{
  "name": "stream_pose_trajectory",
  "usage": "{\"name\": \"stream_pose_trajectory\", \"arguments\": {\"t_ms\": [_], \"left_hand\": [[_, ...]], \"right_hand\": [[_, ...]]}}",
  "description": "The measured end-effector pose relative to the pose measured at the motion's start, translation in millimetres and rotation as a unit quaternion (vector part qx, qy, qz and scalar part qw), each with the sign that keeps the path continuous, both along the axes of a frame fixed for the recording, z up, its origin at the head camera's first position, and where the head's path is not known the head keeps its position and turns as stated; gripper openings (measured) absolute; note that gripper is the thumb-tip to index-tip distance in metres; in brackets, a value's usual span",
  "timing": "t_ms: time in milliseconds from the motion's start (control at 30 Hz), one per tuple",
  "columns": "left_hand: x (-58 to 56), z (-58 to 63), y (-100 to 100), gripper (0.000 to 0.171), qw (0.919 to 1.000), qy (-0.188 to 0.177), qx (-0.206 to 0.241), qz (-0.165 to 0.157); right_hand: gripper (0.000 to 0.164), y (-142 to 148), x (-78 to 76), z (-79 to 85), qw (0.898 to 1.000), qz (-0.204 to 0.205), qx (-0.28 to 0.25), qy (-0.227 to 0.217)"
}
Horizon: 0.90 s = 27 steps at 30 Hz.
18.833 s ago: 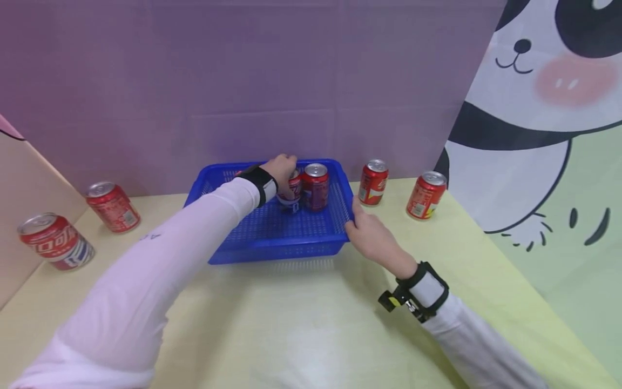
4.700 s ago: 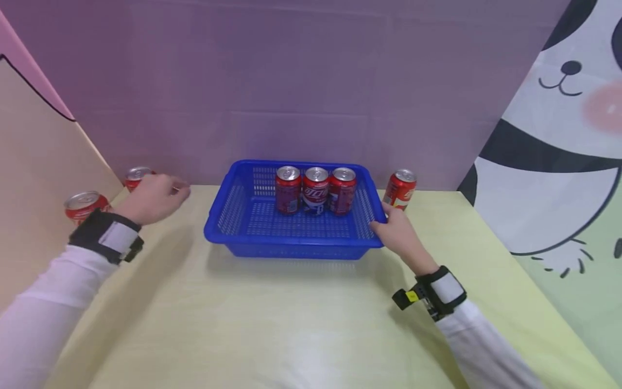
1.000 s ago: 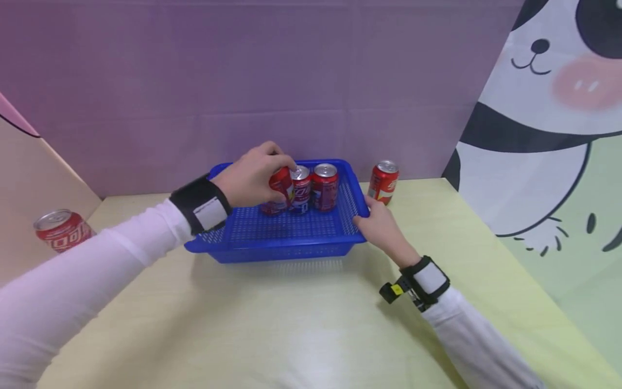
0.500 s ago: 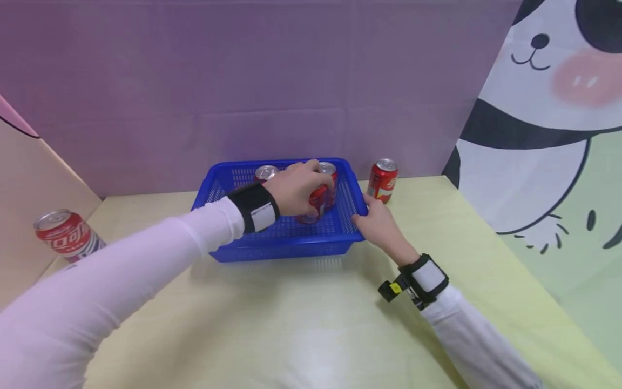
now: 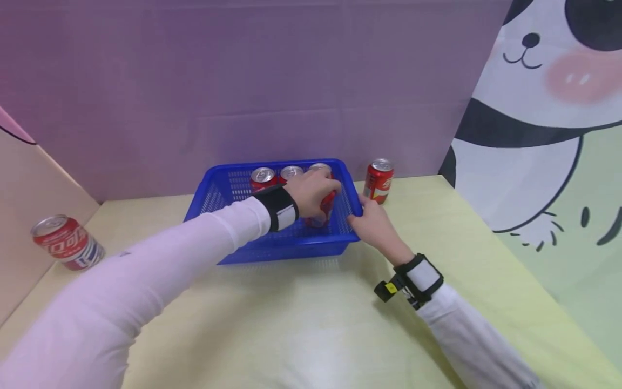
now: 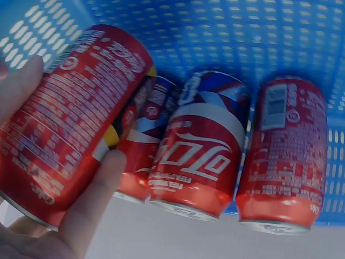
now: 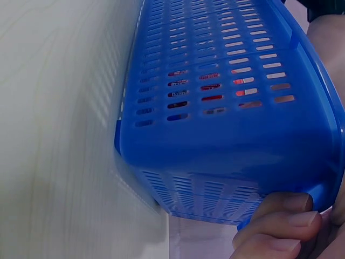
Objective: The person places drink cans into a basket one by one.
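Note:
My left hand [image 5: 311, 193] grips a red soda can [image 6: 75, 127] inside the blue plastic basket [image 5: 286, 252], towards its right side. The left wrist view has this can tilted, with thumb and fingers around its body. Behind it three more red cans stand in a row along the basket's back: one with a barcode [image 6: 283, 156], one with white lettering [image 6: 197, 151], and one partly covered by the held can [image 6: 141, 145]. My right hand [image 5: 376, 224] holds the basket's right rim, its fingers [image 7: 285, 221] curled under the edge in the right wrist view.
One red can [image 5: 379, 181] stands on the pale wooden table [image 5: 311, 324] just right of the basket. Another can [image 5: 68, 243] is at the far left by the side wall. A purple backdrop [image 5: 272, 81] rises close behind the basket.
Over the last second my left hand has carried the can rightward across the basket, in front of the row. Earlier, two cans stood at the left and two at the right; now one at each side.

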<state>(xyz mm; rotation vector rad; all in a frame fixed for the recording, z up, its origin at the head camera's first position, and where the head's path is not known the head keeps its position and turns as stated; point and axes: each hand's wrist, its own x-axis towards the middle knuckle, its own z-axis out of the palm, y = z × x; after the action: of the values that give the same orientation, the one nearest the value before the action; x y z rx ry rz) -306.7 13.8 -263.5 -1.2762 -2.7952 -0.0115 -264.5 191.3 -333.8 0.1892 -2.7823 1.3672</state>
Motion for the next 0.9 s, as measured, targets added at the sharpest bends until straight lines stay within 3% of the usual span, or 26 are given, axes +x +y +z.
{"name": "stream_pose_trajectory", "arguments": {"t_ms": [167, 333, 600, 900], "left_hand": [[-9.1, -9.6, 7.2, 0.057, 0.9990, 0.024, -0.038, 0.008], [-12.8, -12.7, 13.7, 0.059, 0.9984, 0.024, -0.049, 0.013], [-17.3, -20.1, 19.6, 0.041, 0.9979, 0.031, -0.058, 0.001], [-18.3, -22.4, 17.3, 0.057, 0.9971, 0.040, -0.065, 0.007]], "right_hand": [[0.054, -1.1, 1.0, -0.4, 1.000, 0.001, 0.000, -0.005], [0.057, -1.1, 1.1, -0.9, 1.000, 0.000, 0.003, 0.005], [0.053, -1.2, 0.9, -0.5, 1.000, 0.003, 0.004, 0.023], [0.050, 0.6, 1.0, -1.9, 1.000, 0.008, -0.009, 0.025]]}}
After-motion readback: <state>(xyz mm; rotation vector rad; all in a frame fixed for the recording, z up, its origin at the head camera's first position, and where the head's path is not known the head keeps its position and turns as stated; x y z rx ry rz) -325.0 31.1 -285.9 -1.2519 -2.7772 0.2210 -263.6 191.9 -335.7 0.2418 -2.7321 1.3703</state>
